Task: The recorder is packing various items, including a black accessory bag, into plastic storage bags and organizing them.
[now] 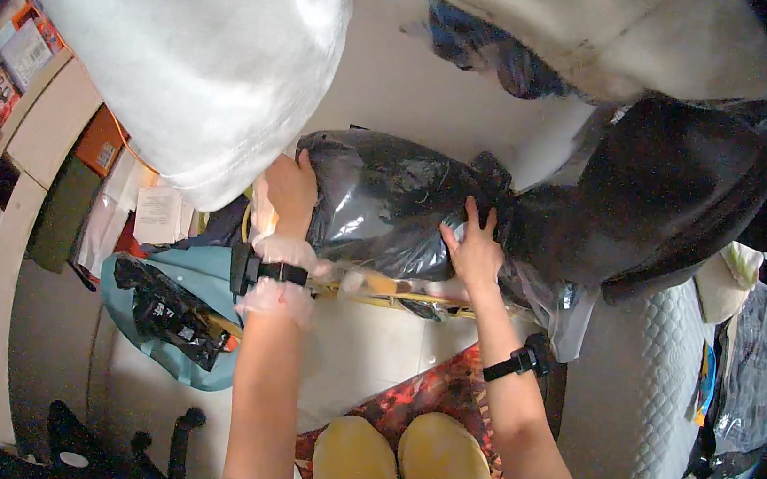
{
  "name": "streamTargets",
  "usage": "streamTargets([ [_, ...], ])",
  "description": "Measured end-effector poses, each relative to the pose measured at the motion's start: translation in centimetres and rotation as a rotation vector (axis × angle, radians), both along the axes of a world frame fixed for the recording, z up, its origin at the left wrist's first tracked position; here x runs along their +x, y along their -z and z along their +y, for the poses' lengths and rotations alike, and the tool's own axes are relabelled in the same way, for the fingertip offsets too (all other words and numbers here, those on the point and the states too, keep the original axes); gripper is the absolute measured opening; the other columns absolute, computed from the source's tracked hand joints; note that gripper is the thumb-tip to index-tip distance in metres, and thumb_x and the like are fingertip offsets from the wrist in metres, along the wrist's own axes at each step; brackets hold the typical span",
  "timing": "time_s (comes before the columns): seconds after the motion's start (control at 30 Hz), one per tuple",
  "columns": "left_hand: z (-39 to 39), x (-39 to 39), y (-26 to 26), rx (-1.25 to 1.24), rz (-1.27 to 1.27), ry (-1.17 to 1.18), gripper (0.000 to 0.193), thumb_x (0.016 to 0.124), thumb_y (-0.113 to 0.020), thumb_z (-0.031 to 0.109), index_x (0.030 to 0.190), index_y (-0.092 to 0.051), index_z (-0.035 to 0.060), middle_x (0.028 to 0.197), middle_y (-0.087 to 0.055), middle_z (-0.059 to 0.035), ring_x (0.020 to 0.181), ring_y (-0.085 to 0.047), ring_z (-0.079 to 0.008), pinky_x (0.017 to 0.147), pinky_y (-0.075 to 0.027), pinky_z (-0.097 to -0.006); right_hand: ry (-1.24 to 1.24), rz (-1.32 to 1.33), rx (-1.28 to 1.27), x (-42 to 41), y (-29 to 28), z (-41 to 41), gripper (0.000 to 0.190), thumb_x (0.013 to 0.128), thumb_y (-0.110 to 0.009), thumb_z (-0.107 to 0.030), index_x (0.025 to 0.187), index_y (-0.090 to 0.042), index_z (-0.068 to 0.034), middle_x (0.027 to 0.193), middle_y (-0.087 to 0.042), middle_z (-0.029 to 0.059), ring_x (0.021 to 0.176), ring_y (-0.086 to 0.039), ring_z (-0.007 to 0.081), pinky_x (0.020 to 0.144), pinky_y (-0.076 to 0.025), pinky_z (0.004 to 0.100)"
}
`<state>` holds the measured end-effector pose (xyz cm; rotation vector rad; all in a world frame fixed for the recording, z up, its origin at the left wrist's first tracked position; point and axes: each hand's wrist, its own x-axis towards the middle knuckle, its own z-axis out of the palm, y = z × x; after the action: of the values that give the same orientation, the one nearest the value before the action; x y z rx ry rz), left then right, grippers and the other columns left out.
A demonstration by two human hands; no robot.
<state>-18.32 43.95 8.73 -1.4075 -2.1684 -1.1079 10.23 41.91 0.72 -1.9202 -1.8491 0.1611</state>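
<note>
A stuffed black plastic bag (385, 197) with a shiny, wrinkled surface lies across the middle of the view, before a pale wall. At its left end is my left hand (293, 190); the thumb touches the bag's edge and the other fingers are partly hidden, so its grip is unclear. My right hand (478, 250) rests on the bag's right part with fingers spread. Under the bag runs a thin yellow rail (390, 303), and small pale items show beside it. Both wrists wear black straps.
A large white cloth cover (199, 55) bulges at upper left. Dark clothing (672, 194) under clear plastic hangs at right, above a quilted mattress (665, 385). At left are a light-blue bag (192, 360) and shelves (22, 234). A red patterned mat (408, 398) lies underfoot.
</note>
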Motion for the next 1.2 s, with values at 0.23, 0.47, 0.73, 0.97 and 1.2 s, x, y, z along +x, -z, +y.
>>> streamTargets([
  [0.23,-2.7,0.3,0.4,0.028,0.122,0.331,0.066,0.083,-0.06,0.053,0.138,-0.044,0.0208,0.145,-0.027,-0.0282,0.131,-0.026,-0.0513,0.099,-0.029,-0.0657,-0.046,0.204,0.127,-0.3,-5.3,0.3,0.068,0.086,-0.054,-0.054,0.142,-0.036,-0.02,0.135,-0.043,0.0251,0.099,-0.061,0.0442,0.078,-0.051,0.0505],
  [0.47,1.5,2.4,2.8,-0.194,0.096,0.409,0.07,0.082,-0.057,0.059,0.141,-0.039,0.0265,0.145,-0.028,-0.03,0.133,-0.027,-0.0508,0.1,-0.028,-0.066,-0.013,0.035,-0.139,-1.0,-1.4,2.8,0.075,0.086,-0.043,-0.067,0.147,-0.025,-0.028,0.143,-0.029,0.0333,0.096,-0.06,0.0508,0.077,-0.051,0.0527],
  [0.73,4.0,1.4,3.5,-0.533,0.127,0.323,0.074,0.083,-0.041,0.071,0.145,-0.033,0.031,0.151,-0.025,-0.0199,0.136,-0.027,-0.0445,0.099,-0.02,-0.0724,-0.003,-0.067,-0.274,-1.3,-1.5,4.5,0.073,0.088,-0.039,-0.067,0.147,-0.025,-0.026,0.136,-0.035,0.0347,0.106,-0.055,0.0524,0.087,-0.047,0.0552],
  [0.97,2.0,-0.2,3.2,-0.526,0.171,0.353,0.072,0.083,-0.044,0.068,0.144,-0.032,0.032,0.151,-0.025,-0.0181,0.137,-0.027,-0.0397,0.099,-0.021,-0.0724,0.034,0.081,-0.049,-0.1,-4.8,5.5,0.065,0.089,-0.046,-0.057,0.138,-0.041,-0.016,0.136,-0.04,0.0246,0.11,-0.055,0.0435,0.086,-0.047,0.0541],
  [1.2,2.4,-0.1,3.7,-0.446,0.18,0.399,0.064,0.088,-0.046,0.059,0.144,-0.034,0.0294,0.148,-0.031,-0.0188,0.135,-0.032,-0.0385,0.102,-0.025,-0.0641,0.043,0.138,-0.096,0.3,-1.8,9.6,0.062,0.092,-0.042,-0.056,0.138,-0.042,-0.014,0.138,-0.039,0.0232,0.109,-0.055,0.0417,0.086,-0.047,0.0533],
])
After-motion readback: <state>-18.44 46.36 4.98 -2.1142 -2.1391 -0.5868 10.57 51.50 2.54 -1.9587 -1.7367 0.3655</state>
